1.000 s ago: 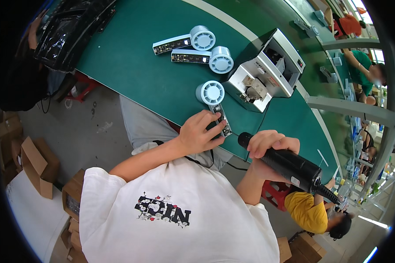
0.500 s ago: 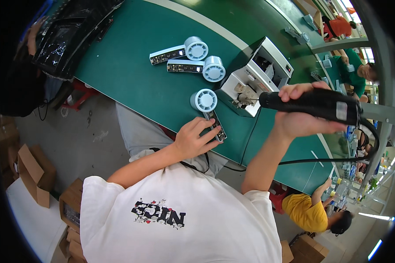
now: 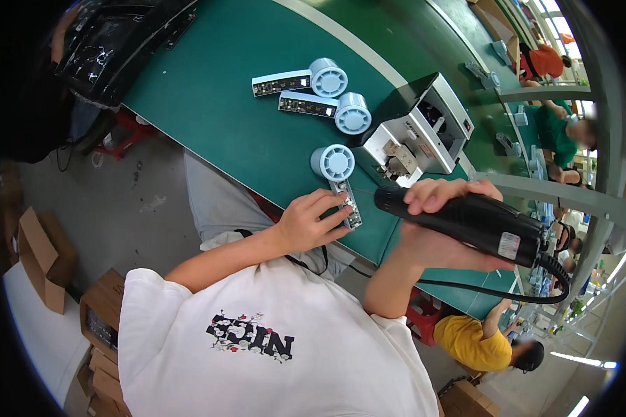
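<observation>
My left hand (image 3: 314,221) is closed on the open handle of a light-blue handheld fan (image 3: 336,164), its fingers over the exposed circuit board. The fan's round, vented head points away from me on the table. In my right hand (image 3: 444,224) is a black electric screwdriver (image 3: 466,221) with a cord, held nearly level. Its thin bit reaches left toward the handle, near the fan's head; whether it touches cannot be made out. Beyond lie two more such fans, an upper one (image 3: 328,78) and a lower one (image 3: 353,115), boards facing up.
A silver and black screw feeder (image 3: 424,132) stands right of the fans on the green table (image 3: 222,90). A black plastic-wrapped bundle (image 3: 111,52) is at the far left. The screwdriver's cord (image 3: 494,290) loops rightward. Cardboard boxes (image 3: 45,260) stand left; co-workers sit right.
My right hand has brought the screwdriver from the screw feeder left and toward me, its bit now by the held fan. My left hand keeps its grip on the handle.
</observation>
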Action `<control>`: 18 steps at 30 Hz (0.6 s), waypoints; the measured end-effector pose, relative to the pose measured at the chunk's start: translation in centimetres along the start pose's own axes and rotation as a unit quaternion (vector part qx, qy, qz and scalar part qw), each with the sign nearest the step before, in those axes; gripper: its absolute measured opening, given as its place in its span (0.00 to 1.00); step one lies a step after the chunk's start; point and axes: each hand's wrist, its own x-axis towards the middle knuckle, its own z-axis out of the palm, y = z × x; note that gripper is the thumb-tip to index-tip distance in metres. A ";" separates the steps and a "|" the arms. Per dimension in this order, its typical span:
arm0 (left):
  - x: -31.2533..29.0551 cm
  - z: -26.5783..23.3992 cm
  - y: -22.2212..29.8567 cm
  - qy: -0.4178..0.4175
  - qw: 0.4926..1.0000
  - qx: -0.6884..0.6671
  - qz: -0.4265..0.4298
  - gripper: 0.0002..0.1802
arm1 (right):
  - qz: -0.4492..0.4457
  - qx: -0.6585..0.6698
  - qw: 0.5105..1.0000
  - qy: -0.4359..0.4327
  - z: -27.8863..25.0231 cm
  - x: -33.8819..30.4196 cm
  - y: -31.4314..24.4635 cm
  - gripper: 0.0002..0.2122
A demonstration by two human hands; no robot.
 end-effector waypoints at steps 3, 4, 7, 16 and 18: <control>-0.2 0.2 -0.1 0.004 1.000 -0.004 -0.001 0.22 | 0.030 0.003 0.999 0.011 0.8 -1.0 1.2 0.48; -0.1 0.1 -0.2 0.006 1.000 -0.005 0.000 0.22 | 0.044 0.005 0.999 0.009 0.7 -1.2 1.7 0.48; 0.2 0.1 0.0 0.005 1.000 -0.004 -0.001 0.22 | 0.038 0.004 0.999 0.006 0.6 -1.4 2.5 0.49; 0.0 0.0 0.1 0.002 1.000 0.002 -0.006 0.21 | 0.039 -0.007 0.999 -0.010 0.6 -2.1 3.5 0.49; -0.1 -0.1 0.1 0.001 1.000 0.003 -0.008 0.21 | 0.036 -0.034 0.999 -0.019 0.8 -2.6 3.7 0.50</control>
